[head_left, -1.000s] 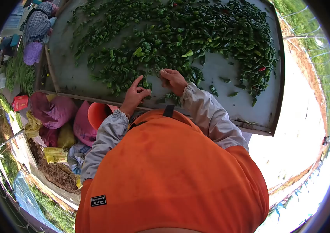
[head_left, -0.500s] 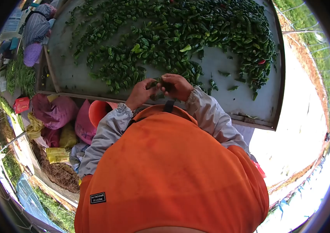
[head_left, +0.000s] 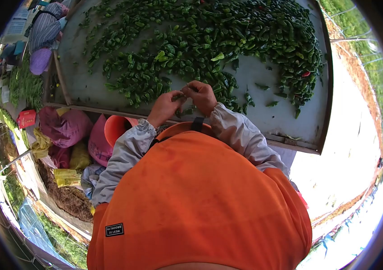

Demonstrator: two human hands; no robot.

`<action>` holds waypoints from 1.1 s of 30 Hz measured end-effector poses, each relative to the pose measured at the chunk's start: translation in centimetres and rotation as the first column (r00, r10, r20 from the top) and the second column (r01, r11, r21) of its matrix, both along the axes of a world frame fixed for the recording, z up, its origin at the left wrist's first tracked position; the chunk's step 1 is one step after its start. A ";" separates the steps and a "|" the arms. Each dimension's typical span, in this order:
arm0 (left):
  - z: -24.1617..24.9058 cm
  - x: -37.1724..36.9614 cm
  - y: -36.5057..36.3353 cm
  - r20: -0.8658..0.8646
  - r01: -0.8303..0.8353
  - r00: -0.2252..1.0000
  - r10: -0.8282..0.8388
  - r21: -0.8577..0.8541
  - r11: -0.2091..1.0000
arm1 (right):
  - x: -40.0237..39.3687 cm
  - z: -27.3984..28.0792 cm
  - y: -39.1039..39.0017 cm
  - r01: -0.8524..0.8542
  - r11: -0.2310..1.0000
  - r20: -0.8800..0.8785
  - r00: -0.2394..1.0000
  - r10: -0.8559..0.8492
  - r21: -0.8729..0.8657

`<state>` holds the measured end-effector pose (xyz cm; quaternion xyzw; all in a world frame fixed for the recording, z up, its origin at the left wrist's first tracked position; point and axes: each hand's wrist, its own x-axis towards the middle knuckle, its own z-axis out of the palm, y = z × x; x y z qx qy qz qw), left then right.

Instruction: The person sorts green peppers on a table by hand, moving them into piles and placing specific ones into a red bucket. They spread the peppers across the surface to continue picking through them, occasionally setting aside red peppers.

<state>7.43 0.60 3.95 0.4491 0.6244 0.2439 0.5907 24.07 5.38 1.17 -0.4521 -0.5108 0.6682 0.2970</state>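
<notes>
My left hand (head_left: 167,108) and my right hand (head_left: 201,97) meet at the fingertips, over the near edge of a metal table (head_left: 250,76). Both are closed in a pinch. Dark green shows below my right fingers, apparently a green pepper (head_left: 190,110) partly hidden by that hand. What sits right at the left fingertips is too small to make out. Just beyond my hands a wide layer of green peppers (head_left: 191,45) covers much of the tabletop, with a few loose ones at the right.
Pink sacks (head_left: 67,128), an orange bucket (head_left: 115,128) and a yellow bag (head_left: 67,177) stand left of my body. Another person (head_left: 43,36) is at the table's far left corner, by a heap of long green vegetables (head_left: 28,87). The table's raised rim (head_left: 297,145) runs in front of me.
My right hand has shifted slightly left and up, and its fingers have curled closer to the left fingertips. The green bit between the fingertips is now less visible.
</notes>
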 end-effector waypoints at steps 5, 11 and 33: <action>0.7 -0.4 -0.2 -0.002 0.065 0.998 -0.065 -0.006 0.998 | 0.8 1.8 0.0 -0.026 0.967 0.025 0.999 0.033 -0.254; -0.9 -0.1 0.0 0.283 0.044 0.958 -0.038 -0.014 0.999 | -0.2 0.5 -0.2 -0.071 0.997 0.090 0.994 0.067 0.034; -5.4 -7.1 -1.1 0.388 -0.541 0.627 0.675 -0.406 0.736 | 29.8 2.6 -10.5 -0.356 0.514 0.446 0.258 0.857 -0.780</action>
